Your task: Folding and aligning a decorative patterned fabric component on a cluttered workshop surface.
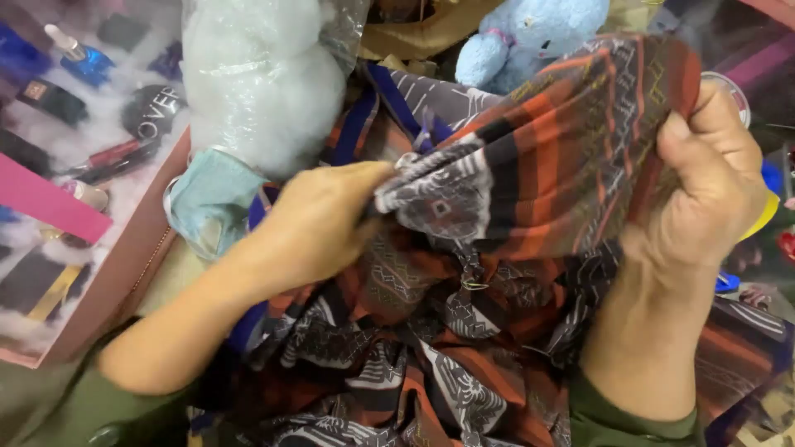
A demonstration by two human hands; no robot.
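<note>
- At the centre of the head view, a patterned cloth (530, 165) in rust-red, black, grey and white stripes is stretched between two bare hands, while the rest of it lies bunched in folds below them.
- Left hand (319, 223): its fingers (364, 178) are closed tight, pinching a grey-and-white patterned edge of the cloth near the middle of the view; the thumb side is tucked under the fabric and cannot be seen.
- Right hand (708, 194): its fingers are curled shut around the upper right corner of the cloth, with the thumb (683, 145) pressed against the fabric from the front and the fabric wrapping over the knuckles.
- Both forearms end in olive-green sleeves (621, 418) at the bottom of the view.
- A light blue face mask (211, 194) lies just beside the left wrist, touching the edge of the cloth.
- Above the left hand stands a clear plastic bag of white stuffing (261, 83).
- A pale blue plush toy (522, 37) sits behind the top edge of the cloth, partly hidden by it.
- To the far left is a pink-sided box (124, 257) lined with white fluff and holding dark cosmetic bottles and tubes (108, 153).
- Small coloured items at the right edge are too blurred to tell apart.
</note>
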